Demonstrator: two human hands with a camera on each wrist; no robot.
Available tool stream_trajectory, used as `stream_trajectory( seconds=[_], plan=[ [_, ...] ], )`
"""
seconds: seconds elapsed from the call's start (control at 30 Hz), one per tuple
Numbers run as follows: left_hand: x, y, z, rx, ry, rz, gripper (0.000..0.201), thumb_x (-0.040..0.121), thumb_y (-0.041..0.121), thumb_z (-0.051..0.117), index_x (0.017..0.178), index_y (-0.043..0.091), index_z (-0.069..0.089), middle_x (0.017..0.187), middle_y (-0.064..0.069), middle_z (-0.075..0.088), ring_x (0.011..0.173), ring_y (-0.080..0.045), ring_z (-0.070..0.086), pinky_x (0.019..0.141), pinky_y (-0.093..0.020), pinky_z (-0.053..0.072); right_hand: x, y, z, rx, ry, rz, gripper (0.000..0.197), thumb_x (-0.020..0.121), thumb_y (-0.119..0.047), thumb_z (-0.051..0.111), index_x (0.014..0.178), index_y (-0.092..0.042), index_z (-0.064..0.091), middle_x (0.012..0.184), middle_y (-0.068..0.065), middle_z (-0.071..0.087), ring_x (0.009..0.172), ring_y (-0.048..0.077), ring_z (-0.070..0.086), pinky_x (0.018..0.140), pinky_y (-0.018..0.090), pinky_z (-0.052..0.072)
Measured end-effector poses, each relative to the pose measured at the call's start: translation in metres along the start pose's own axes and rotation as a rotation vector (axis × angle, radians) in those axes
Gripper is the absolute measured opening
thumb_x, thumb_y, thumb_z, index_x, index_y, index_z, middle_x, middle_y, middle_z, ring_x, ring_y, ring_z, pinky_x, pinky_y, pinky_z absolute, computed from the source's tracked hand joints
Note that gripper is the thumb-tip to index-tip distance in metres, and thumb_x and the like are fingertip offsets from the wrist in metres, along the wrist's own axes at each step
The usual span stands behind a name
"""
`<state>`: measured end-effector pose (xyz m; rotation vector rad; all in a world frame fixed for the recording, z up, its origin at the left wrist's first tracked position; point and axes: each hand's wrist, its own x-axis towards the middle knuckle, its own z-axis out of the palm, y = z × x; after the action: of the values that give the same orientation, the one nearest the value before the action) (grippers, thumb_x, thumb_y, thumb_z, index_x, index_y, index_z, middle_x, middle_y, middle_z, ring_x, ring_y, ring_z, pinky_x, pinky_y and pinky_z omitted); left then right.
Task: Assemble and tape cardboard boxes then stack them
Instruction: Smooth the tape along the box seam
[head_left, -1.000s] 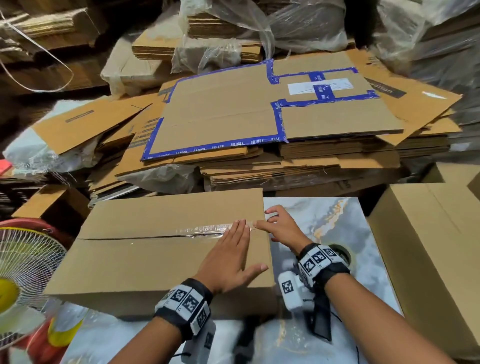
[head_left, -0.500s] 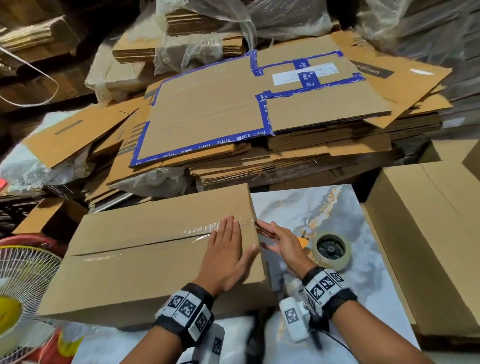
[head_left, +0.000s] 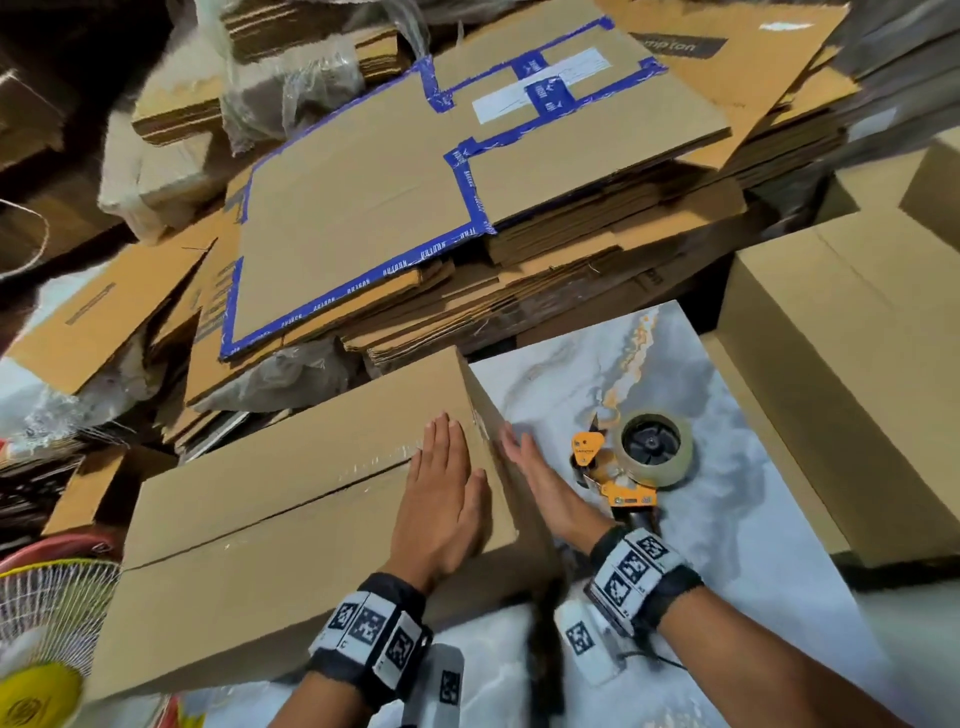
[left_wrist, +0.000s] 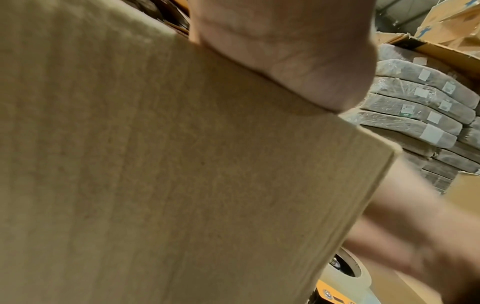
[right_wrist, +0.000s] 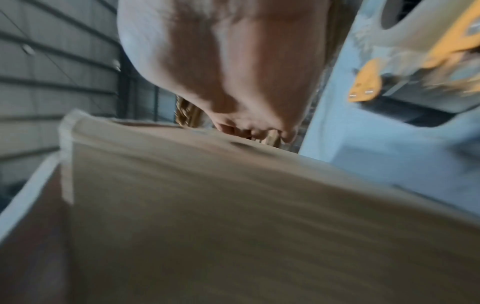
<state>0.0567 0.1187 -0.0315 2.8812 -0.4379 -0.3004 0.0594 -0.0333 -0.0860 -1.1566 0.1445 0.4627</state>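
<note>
A closed cardboard box (head_left: 270, 519) lies on the marble-patterned table (head_left: 753, 571), with clear tape (head_left: 374, 465) along its top seam. My left hand (head_left: 444, 483) lies flat on the box top at its right end, fingers straight over the tape. Flat against the box's right end face is my right hand (head_left: 530, 467), fingers straight. An orange tape dispenser (head_left: 623, 462) with a clear roll lies on the table just right of that hand. In the left wrist view the box top (left_wrist: 182, 174) fills the frame under my palm (left_wrist: 298, 51). The right wrist view is blurred, showing cardboard (right_wrist: 233, 216) and the dispenser (right_wrist: 441, 51).
A tall assembled box (head_left: 852, 374) stands at the table's right. Behind the table are stacks of flattened cardboard (head_left: 467, 197), one sheet edged with blue tape, and plastic-wrapped bundles (head_left: 291, 78). A white fan grille (head_left: 47, 613) sits at the lower left.
My right hand has left the top seam, gone down over the box's right edge and now lies flat on the end face. The left hand stays flat on top. The tape dispenser has come into view.
</note>
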Motion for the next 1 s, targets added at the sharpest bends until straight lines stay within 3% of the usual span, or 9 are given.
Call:
stream_trajectory(
  seconds=[0.13, 0.23, 0.3, 0.37, 0.47, 0.7, 0.83, 0.9, 1.0],
  plan=[
    [0.001, -0.003, 0.001, 0.001, -0.004, 0.012, 0.076, 0.088, 0.062, -0.005, 0.153, 0.023, -0.013, 0.162, 0.004, -0.023, 0.148, -0.005, -0.026, 0.118, -0.019, -0.016, 0.005, -0.015, 0.016, -0.144, -0.021, -0.101, 0.077, 0.096, -0.068, 0.026, 0.16, -0.026, 0.02, 0.162, -0.016, 0.02, 0.143, -0.006, 0.018, 0.12, 0.016, 0.012],
    [0.002, -0.01, 0.001, -0.124, 0.004, 0.043, 0.071, 0.092, 0.062, 0.008, 0.152, 0.026, -0.008, 0.163, 0.007, -0.019, 0.148, 0.001, -0.024, 0.12, -0.019, -0.012, 0.005, -0.013, 0.009, -0.334, -0.038, -0.013, 0.097, 0.083, -0.09, 0.028, 0.159, -0.031, 0.028, 0.164, -0.01, 0.029, 0.15, 0.01, 0.026, 0.125, 0.035, 0.017],
    [0.0, -0.017, -0.004, -0.346, 0.013, 0.063, 0.065, 0.099, 0.052, 0.025, 0.155, 0.027, 0.004, 0.164, 0.013, -0.009, 0.148, 0.009, -0.015, 0.121, -0.015, -0.006, -0.001, -0.021, 0.002, -0.544, 0.063, 0.011, 0.083, 0.095, -0.075, 0.033, 0.158, -0.02, 0.033, 0.161, 0.004, 0.037, 0.147, 0.022, 0.035, 0.12, 0.035, 0.025],
    [-0.004, -0.025, -0.012, -0.467, 0.017, 0.063, 0.063, 0.101, 0.045, 0.031, 0.158, 0.025, 0.013, 0.165, 0.016, -0.001, 0.15, 0.008, -0.006, 0.119, -0.011, -0.003, -0.012, -0.033, 0.004, -0.671, 0.219, -0.086, 0.064, 0.105, -0.049, 0.042, 0.158, -0.014, 0.03, 0.162, 0.007, 0.034, 0.149, 0.023, 0.031, 0.118, 0.033, 0.025],
    [-0.013, -0.044, -0.021, -0.339, 0.007, -0.011, 0.065, 0.106, 0.051, 0.025, 0.161, 0.019, 0.014, 0.164, 0.012, -0.004, 0.153, -0.004, -0.008, 0.122, -0.018, -0.004, -0.034, -0.052, 0.025, -0.727, 0.318, -0.278, 0.053, 0.106, -0.033, 0.048, 0.154, -0.012, 0.038, 0.161, 0.002, 0.037, 0.149, 0.017, 0.032, 0.117, 0.026, 0.024],
    [-0.083, -0.174, -0.047, -0.021, 0.073, -0.241, 0.08, 0.098, 0.056, 0.018, 0.16, 0.006, 0.018, 0.168, -0.01, 0.005, 0.156, -0.025, 0.001, 0.121, -0.025, -0.004, -0.044, -0.035, 0.098, -0.967, 0.17, -0.398, 0.048, 0.103, -0.028, 0.053, 0.149, -0.013, 0.049, 0.162, 0.001, 0.034, 0.151, 0.013, 0.027, 0.118, 0.022, 0.019],
    [-0.125, -0.271, -0.061, 0.028, 0.164, -0.423, 0.09, 0.093, 0.063, 0.013, 0.148, -0.002, 0.041, 0.158, -0.028, 0.029, 0.15, -0.043, 0.02, 0.124, -0.044, 0.013, -0.036, -0.015, 0.157, -1.059, 0.007, -0.421, 0.051, 0.104, -0.034, 0.05, 0.152, -0.017, 0.044, 0.164, -0.006, 0.026, 0.152, 0.009, 0.02, 0.12, 0.021, 0.015],
    [-0.14, -0.315, -0.065, -0.023, 0.203, -0.54, 0.08, 0.099, 0.062, 0.028, 0.146, -0.001, 0.043, 0.157, -0.033, 0.026, 0.148, -0.048, 0.018, 0.123, -0.05, 0.015, -0.029, -0.003, 0.194, -1.1, -0.057, -0.413, 0.052, 0.104, -0.037, 0.048, 0.153, -0.02, 0.043, 0.166, -0.005, 0.023, 0.153, 0.008, 0.017, 0.121, 0.021, 0.014],
    [-0.149, -0.346, -0.079, -0.238, 0.346, -0.628, 0.082, 0.1, 0.042, 0.057, 0.159, 0.002, 0.015, 0.161, -0.029, 0.021, 0.15, -0.044, 0.019, 0.122, -0.05, 0.02, -0.017, 0.019, 0.253, -1.17, -0.14, -0.381, 0.054, 0.105, -0.04, 0.044, 0.155, -0.022, 0.038, 0.168, -0.004, 0.017, 0.154, 0.008, 0.01, 0.123, 0.026, 0.013]
  ],
)
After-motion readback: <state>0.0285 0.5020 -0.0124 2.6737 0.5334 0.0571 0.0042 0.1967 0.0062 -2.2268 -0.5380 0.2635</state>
